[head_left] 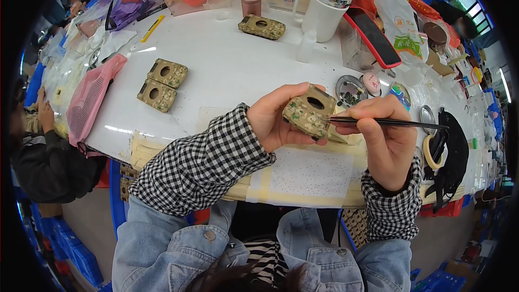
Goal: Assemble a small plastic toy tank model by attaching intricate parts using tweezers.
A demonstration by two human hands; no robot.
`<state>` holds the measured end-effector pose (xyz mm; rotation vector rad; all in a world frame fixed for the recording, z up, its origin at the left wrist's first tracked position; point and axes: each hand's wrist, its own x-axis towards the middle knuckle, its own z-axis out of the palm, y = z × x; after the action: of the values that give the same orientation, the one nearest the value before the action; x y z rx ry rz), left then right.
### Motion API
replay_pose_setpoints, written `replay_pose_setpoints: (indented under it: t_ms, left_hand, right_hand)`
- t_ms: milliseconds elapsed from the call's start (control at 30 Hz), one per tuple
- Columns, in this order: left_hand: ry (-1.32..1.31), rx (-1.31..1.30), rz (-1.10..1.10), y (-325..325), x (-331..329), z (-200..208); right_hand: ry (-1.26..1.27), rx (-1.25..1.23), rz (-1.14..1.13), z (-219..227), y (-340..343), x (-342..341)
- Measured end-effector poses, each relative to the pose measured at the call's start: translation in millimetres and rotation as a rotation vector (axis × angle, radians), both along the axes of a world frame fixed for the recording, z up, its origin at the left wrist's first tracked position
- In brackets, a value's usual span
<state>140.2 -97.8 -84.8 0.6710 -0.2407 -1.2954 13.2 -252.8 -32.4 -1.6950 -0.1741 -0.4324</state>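
My left hand [273, 119] grips a small camouflage-patterned block [308, 111] with a dark round hole in its upper face, held just above the white table's front edge. My right hand [386, 138] pinches black tweezers [389, 123], whose tip touches the block's right side. Both sleeves are black-and-white checked over a denim jacket. Two matching camouflage blocks [162, 84] lie side by side on the table to the left. A third one [261, 26] rests further back near the middle.
A white table [227, 70] with a taped front edge carries a white mug [326, 11], a red-edged phone [373, 35], a small round tin of parts [350, 91], a tape roll [431, 151] and a pink mesh bag [92, 100]. Another person's hand [44, 112] is at far left.
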Motion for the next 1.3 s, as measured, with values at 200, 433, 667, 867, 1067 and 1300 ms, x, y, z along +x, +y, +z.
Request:
replay_pose_setpoints:
  t_ms: [200,433,667,867,1067,1300]
  left_hand:
    - [0.001,-0.005,0.003,0.1,-0.4,-0.7]
    - [0.011,-0.021,-0.005,-1.0,0.5,-2.3]
    - [0.033,-0.014,0.026,1.1,1.5,-0.3]
    - [-0.060,0.037,0.126,-5.8,-3.5,3.0]
    - [-0.116,0.098,0.204,0.6,-5.0,7.9]
    - [-0.125,0.087,0.184,-3.1,-6.8,10.8]
  right_hand:
    - [-0.012,0.015,0.006,-1.7,-0.1,0.4]
    - [-0.002,-0.009,0.004,-0.8,-0.6,-0.5]
    - [-0.333,-0.130,-0.109,6.7,-3.5,-9.9]
    - [-0.771,-0.013,-0.101,22.8,32.6,-56.3]
    - [-0.624,0.186,0.193,42.1,41.6,-69.1]
    - [-0.650,0.179,0.218,50.9,49.1,-74.3]
